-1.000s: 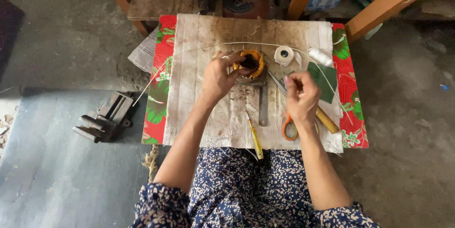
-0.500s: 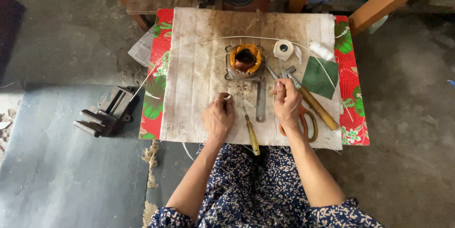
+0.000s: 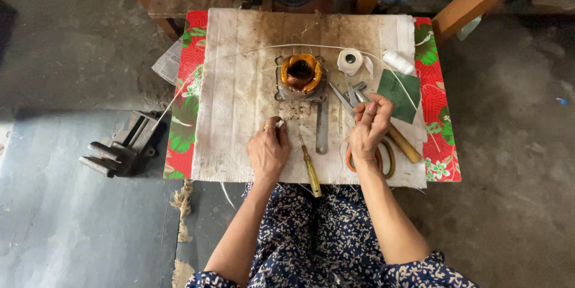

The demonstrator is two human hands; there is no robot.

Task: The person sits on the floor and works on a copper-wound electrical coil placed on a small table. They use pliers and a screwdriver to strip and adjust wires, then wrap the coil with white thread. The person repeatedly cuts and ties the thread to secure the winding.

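Thread (image 3: 239, 53), thin and pale, arcs across the far half of the counter (image 3: 239, 144), from its left edge past the motor coil (image 3: 300, 75) toward the right side. It looks light, limp and easy to snag, so I judge it is best pinched between fingertips near a free end, not pulled mid-span.

The left hand (image 3: 269, 147) rests near the counter's front edge, its grip pinched closed on a small pale bit, probably the thread's end, though it is too small to be sure. The right hand (image 3: 369, 127) is raised just right of centre, fingers pinched together; what they hold I cannot tell.

The coil, copper windings in a metal frame, sits at mid-counter and likely is heavy and stiff, its fine wire fragile. Nearby lie a yellow-handled screwdriver (image 3: 311, 168), orange-handled scissors (image 3: 383, 159), a roll of white tape (image 3: 350, 60) and a green sheet (image 3: 398, 87).
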